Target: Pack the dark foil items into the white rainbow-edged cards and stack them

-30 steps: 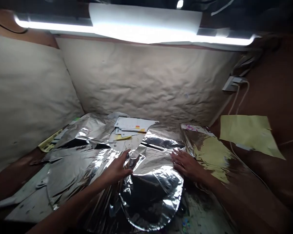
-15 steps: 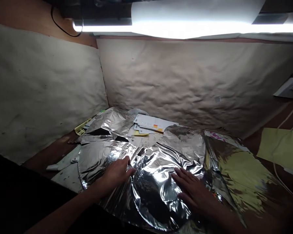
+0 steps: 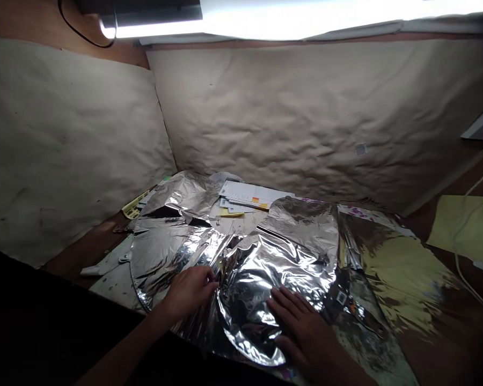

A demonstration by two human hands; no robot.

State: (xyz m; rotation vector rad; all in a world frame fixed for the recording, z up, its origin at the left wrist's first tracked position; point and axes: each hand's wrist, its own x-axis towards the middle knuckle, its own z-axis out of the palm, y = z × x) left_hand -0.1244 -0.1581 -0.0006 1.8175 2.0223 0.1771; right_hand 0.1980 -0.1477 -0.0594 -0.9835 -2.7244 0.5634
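A flat silver foil balloon [image 3: 241, 316] with rounded lobes and creased, seamed edges lies spread over the table. My left hand [image 3: 189, 292] is closed in a pinch on the foil near its middle, with thumb and forefinger at a fold by the curved seam. Palm down, my right hand [image 3: 301, 327] rests on the front right lobe, fingers stretched out and slightly spread. The front lobe's rim curves between the two hands. What lies under the right palm is hidden.
Behind the foil lies a stack of white printed papers [image 3: 253, 194]. A dark item with a white square label [image 3: 341, 297] is at the right. A yellow sheet [image 3: 465, 228] hangs farther right by a white cord. Paper-covered walls [image 3: 273, 118] enclose the back.
My right hand has slid left across the foil, and the front lobe has shifted left with it. The labelled dark item shows more. My left hand keeps its pinch. The view has tilted downward.
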